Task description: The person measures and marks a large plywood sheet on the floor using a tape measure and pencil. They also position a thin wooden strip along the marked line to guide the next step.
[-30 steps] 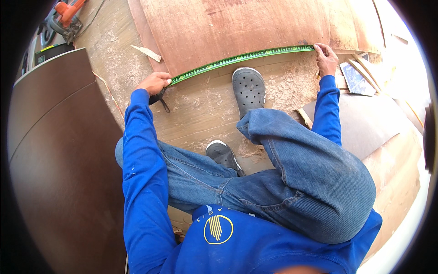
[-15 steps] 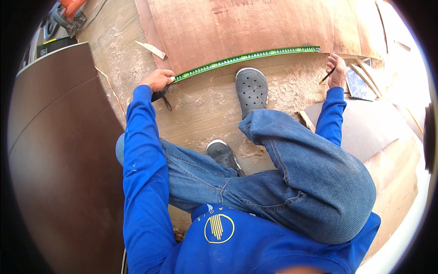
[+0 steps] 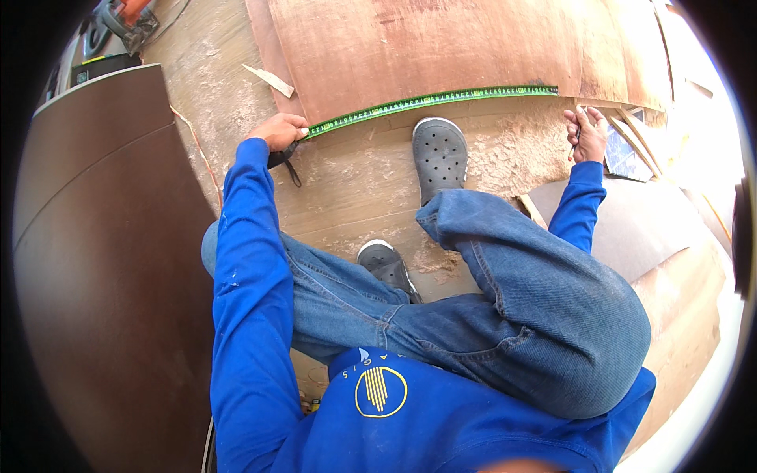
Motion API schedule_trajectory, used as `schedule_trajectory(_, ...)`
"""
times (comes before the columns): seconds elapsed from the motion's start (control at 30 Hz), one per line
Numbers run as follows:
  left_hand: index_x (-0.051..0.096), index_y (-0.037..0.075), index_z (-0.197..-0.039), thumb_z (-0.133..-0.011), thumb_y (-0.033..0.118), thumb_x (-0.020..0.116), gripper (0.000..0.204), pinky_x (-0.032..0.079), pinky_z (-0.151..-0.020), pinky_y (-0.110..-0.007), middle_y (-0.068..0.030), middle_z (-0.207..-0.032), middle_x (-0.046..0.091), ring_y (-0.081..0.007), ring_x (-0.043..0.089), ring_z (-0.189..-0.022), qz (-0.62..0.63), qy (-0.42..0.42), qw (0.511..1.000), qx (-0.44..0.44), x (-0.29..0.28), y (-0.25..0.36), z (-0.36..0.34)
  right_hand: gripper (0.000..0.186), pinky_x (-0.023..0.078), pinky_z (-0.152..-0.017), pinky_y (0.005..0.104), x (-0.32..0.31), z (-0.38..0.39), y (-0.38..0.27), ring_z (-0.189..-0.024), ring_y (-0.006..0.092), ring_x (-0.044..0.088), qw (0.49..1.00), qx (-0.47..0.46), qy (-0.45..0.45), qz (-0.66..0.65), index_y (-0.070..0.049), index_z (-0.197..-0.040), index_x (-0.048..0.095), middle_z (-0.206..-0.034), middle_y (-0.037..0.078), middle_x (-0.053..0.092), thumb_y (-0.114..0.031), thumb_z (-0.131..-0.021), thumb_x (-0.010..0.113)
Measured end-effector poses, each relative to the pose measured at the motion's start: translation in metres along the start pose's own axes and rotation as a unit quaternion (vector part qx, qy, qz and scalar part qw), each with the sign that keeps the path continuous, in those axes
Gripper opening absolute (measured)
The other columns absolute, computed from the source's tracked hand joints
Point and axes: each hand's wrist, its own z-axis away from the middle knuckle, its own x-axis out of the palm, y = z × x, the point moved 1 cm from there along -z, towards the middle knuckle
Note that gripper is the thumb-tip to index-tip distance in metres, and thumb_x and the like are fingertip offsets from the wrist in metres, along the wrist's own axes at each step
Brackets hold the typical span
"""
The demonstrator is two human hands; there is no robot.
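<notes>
While the green tape measure (image 3: 430, 100) is pinched at its left end between thumb and fingers of the left hand (image 3: 277, 132), upper left of centre, its other end, upper right of centre, is held by neither hand, along the lower edge of the wooden sheet (image 3: 441, 47). By the right hand (image 3: 588, 134), to the right of that end and apart from it, a thin dark stick (image 3: 572, 151) is gripped, fingers curled in; whether it is a pencil cannot be told. With one end free, the tape could be swung off the edge by a small twist of the left wrist. A false reading could be caused by any bow in it. Its loose end could be knocked by the right hand, or its middle by the grey shoe (image 3: 440, 158) just below. Footing could be upset by the sawdust (image 3: 509, 150) scattered right of the shoe.
</notes>
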Motion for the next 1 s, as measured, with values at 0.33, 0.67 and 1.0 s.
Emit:
schedule_trajectory(0.33, 0.069, -0.001, -0.108, -0.093, 0.016, 0.061, 0.023, 0.050, -0.085, -0.041, -0.0200, -0.101, 0.071, -0.0310, 0.065, -0.094, -0.080, 0.037, 0.981, 0.175, 0.002, -0.029, -0.020, 0.051, 0.051, -0.069, 0.0198, -0.032, -0.022, 0.008, -0.092, 0.0132, 0.058, 0.908, -0.035, -0.229, -0.348, 0.003, -0.140, 0.048, -0.113, 0.011, 0.060, 0.000, -0.088, 0.050)
schedule_trajectory(0.67, 0.067, 0.001, -0.095, -0.097, 0.012, 0.059, 0.014, 0.038, -0.068, -0.027, 0.0045, -0.078, 0.054, -0.0097, 0.046, -0.074, 0.077, -0.005, 0.997, -0.022, 0.002, 0.008, 0.005, 0.030, 0.059, -0.088, 0.0326, -0.004, 0.005, -0.014, -0.112, 0.0275, 0.066, 0.920, -0.101, -0.122, -0.360, 0.006, -0.125, 0.056, -0.119, 0.022, 0.066, -0.006, -0.097, 0.056)
schedule_trajectory(1.0, 0.069, 0.000, -0.102, -0.095, 0.016, 0.063, 0.019, 0.043, -0.074, -0.029, 0.0012, -0.083, 0.062, -0.0121, 0.053, -0.081, 0.044, 0.002, 0.999, -0.025, 0.000, 0.002, 0.004, 0.017, 0.057, -0.068, 0.0270, 0.041, -0.010, 0.006, -0.077, 0.0107, 0.067, 0.916, -0.299, 0.072, 0.259, -0.006, -0.105, 0.068, -0.084, 0.003, 0.070, -0.008, -0.088, 0.073)
